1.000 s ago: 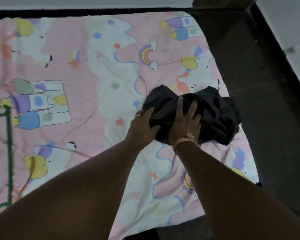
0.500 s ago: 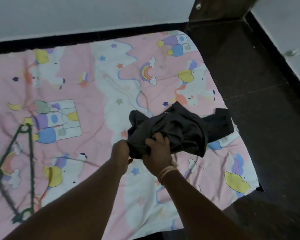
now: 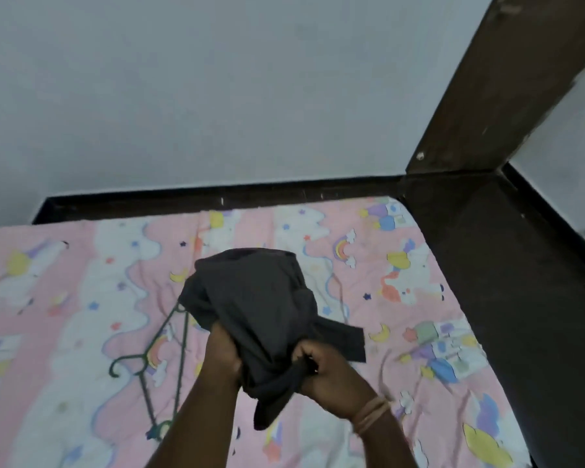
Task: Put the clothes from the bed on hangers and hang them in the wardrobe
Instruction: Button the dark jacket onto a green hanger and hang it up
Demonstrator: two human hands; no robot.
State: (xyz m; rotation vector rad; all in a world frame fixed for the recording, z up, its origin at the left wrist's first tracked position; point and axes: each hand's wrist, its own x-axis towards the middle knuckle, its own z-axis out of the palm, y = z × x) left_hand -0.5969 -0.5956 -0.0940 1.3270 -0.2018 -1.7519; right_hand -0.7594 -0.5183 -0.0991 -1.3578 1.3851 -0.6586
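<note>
At the left lies the pink and white cotton bedsheet printed with unicorns, rainbows and stars (image 3: pixel 81 298), and on it, flat and untouched, a thin dark green plastic hanger (image 3: pixel 169 363) with its hook turned toward the left. Just right of the hanger, above the sheet, the left hand (image 3: pixel 224 354) is curled round one bunched edge of a dark grey, soft knitted garment (image 3: pixel 254 298), which is lifted clear of the bed and hangs crumpled between the two hands, part of it covering the hanger's upper tip from view. The right hand (image 3: pixel 331 369), with a pale cord bracelet (image 3: pixel 372 412) at the wrist, pinches another fold of the same garment, close beside the left hand but not touching it. A flat strip of the cloth sticks out to the right. Farther right are the dark floor (image 3: pixel 507 298) and a dark brown wooden board (image 3: pixel 507 79) leaning up against the wall. The step in hand looks like sorting out the garment to find its neck or shoulders; next it would need shaking open and one hand freed to fetch the hanger. No wardrobe is in view.
</note>
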